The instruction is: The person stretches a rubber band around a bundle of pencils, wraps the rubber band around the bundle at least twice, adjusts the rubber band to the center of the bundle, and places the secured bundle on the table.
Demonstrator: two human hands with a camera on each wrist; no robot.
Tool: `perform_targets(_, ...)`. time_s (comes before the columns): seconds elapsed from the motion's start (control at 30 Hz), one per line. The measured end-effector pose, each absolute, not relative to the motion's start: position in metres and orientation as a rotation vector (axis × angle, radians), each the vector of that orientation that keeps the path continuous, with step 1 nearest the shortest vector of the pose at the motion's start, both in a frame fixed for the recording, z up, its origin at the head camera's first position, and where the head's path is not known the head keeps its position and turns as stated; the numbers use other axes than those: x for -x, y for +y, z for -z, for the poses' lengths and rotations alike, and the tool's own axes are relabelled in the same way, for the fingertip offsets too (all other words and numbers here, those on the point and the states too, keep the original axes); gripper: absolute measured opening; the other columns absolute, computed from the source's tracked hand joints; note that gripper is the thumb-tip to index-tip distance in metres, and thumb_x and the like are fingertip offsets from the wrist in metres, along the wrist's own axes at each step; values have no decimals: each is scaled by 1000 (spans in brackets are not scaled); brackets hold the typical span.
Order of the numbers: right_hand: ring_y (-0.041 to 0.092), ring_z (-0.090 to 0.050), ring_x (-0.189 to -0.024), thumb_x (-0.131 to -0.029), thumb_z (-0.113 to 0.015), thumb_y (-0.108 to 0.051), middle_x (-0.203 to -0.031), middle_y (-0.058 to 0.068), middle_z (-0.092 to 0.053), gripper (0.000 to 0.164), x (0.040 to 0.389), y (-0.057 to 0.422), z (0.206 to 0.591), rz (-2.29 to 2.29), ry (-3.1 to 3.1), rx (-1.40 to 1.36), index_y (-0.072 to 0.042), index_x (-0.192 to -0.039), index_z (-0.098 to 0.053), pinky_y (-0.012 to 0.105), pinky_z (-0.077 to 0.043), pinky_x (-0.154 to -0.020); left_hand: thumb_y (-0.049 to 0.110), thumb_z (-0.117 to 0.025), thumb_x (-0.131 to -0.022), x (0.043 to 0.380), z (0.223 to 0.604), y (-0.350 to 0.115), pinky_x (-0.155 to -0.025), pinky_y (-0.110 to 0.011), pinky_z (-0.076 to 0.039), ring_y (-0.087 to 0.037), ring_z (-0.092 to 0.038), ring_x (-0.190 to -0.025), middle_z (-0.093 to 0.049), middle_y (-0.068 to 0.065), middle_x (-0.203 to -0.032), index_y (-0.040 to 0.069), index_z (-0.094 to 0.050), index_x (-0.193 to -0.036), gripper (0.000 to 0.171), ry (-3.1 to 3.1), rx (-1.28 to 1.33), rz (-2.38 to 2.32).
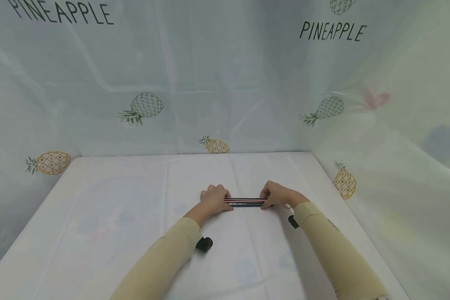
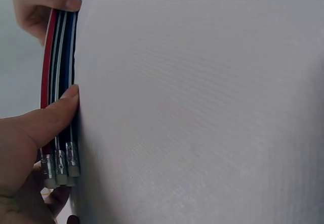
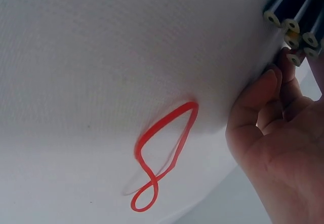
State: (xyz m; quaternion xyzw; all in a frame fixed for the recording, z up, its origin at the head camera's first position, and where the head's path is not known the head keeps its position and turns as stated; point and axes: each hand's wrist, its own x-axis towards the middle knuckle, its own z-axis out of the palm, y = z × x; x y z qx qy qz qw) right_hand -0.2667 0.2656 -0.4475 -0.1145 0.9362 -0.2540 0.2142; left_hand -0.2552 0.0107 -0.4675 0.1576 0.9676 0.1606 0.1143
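A bundle of slim, unsharpened pencils [image 1: 246, 202] with dark, blue and red barrels is held lengthwise from left to right on or just over the white-covered counter [image 1: 116, 229]; whether it is touched down cannot be told. Its left end is gripped by the left hand [image 1: 214, 198], with the thumb laid across the barrels. Its right end is gripped by the right hand [image 1: 279, 195], between thumb and curled fingers. The middle of the bundle is left exposed between the two hands. At the left end, silver metal ferrules [image 2: 61, 161] with whitish erasers [image 2: 61, 179] are shown, set slightly unevenly; at the right end, flat-cut pale wood tips [image 3: 291, 25] with dark cores are seen. A thin red elastic band [image 3: 163, 124], twisted into a large and a small loop, is laid on the counter near the right hand, apart from the pencils. Pale yellow sleeves [image 1: 165, 258] are worn on both arms. The counter is backed by a pale sheet [image 1: 225, 62] printed with pineapples and lettering.
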Motion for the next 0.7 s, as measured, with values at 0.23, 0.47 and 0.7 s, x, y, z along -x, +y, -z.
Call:
perform_targets(0.23,19,-50,-87,-70,-87,-13,-96,4,-56,47,260,264,443,677,2585,300,-6,-100,-52,31,-46,-73,43,-81,-78,249,466,14,-79,-40,-39,-17,-45,-90,-58,9,-92,23,-73,-101,31,2811,-499,-440)
perform_targets(0.47,20,-46,-85,-72,-84,-12,-102,5,-51,47,258,259,444,654,2574,310,-5,-101,-47,30,-43,-67,38,-82,-79,244,464,13,-79,-38,-41,-16,-47,-87,-63,8,-89,18,-73,-102,32,2789,-493,-483)
perform_targets(0.7,20,-45,-83,-71,-83,-8,-94,6,-51,45,247,259,447,733,2564,359,-5,-100,-48,30,-41,-69,36,-82,-78,237,460,12,-79,-36,-45,-15,-50,-84,-63,7,-86,15,-74,-101,31,2773,-498,-495)
